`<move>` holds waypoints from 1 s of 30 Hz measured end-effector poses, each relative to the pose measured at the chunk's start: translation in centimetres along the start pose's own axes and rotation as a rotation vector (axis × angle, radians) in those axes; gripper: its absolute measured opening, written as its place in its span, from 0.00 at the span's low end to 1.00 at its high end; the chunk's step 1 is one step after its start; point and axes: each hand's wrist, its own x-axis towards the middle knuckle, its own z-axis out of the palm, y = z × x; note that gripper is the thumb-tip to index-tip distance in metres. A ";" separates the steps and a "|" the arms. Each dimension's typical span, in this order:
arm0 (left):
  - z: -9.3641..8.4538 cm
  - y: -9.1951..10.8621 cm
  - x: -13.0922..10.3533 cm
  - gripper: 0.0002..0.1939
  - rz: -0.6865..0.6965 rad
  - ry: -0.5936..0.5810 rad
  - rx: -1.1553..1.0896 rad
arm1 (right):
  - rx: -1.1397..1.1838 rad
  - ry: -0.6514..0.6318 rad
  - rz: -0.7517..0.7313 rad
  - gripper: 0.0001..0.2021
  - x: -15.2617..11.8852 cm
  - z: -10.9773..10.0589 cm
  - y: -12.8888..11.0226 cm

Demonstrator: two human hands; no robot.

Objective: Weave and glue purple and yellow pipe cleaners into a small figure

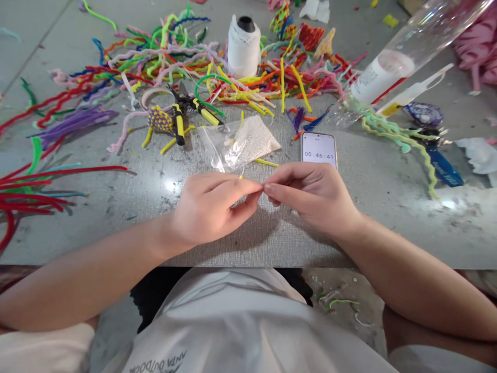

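Observation:
My left hand [217, 204] and my right hand [316, 199] meet fingertip to fingertip above the near part of the table. Both are closed in a pinch. Whatever is between the fingertips is too small or too hidden to name. Just beyond them lies a clear plastic bag [254, 140] of small whitish beads. A phone [319, 147] with a running timer display lies behind my right hand, which covers its lower edge. Yellow-and-black pliers [178, 122] rest behind the bag, to the left.
A white thread spool [244, 49] stands among a heap of coloured pipe cleaners [166, 57]. Red pipe cleaners [46, 189] lie at the left. A clear plastic sleeve with a white roll [382, 75] leans at the right. A blue strap [442, 166] lies at the far right.

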 end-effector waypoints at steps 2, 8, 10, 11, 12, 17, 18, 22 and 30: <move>-0.1 0.0 0.0 0.06 -0.002 -0.012 -0.010 | -0.075 0.015 -0.043 0.07 0.0 0.1 0.1; -0.2 0.2 0.1 0.07 -0.058 -0.059 -0.049 | -0.150 -0.011 -0.167 0.04 -0.1 0.3 0.5; -0.3 0.2 0.1 0.06 -0.078 -0.064 -0.053 | -0.116 -0.012 -0.153 0.03 -0.1 0.3 0.5; -0.2 0.1 0.0 0.06 -0.085 -0.061 -0.056 | -0.089 -0.006 -0.134 0.03 -0.1 0.2 0.4; -0.2 0.1 0.0 0.06 -0.091 -0.058 -0.059 | -0.052 0.002 -0.111 0.03 -0.1 0.2 0.3; -0.2 0.0 -0.1 0.06 -0.108 -0.057 -0.088 | 0.237 0.033 -0.022 0.05 0.0 0.0 -0.2; -0.2 0.0 -0.1 0.06 -0.110 -0.056 -0.097 | 0.287 0.029 -0.008 0.05 0.0 -0.1 -0.2; -0.3 -0.1 0.0 0.06 -0.117 -0.078 -0.121 | 0.386 -0.058 0.034 0.08 -0.1 -0.5 -0.3; -0.3 -0.3 0.4 0.04 -0.095 -0.177 -0.112 | 0.028 0.055 -0.202 0.10 -0.4 -1.1 -0.4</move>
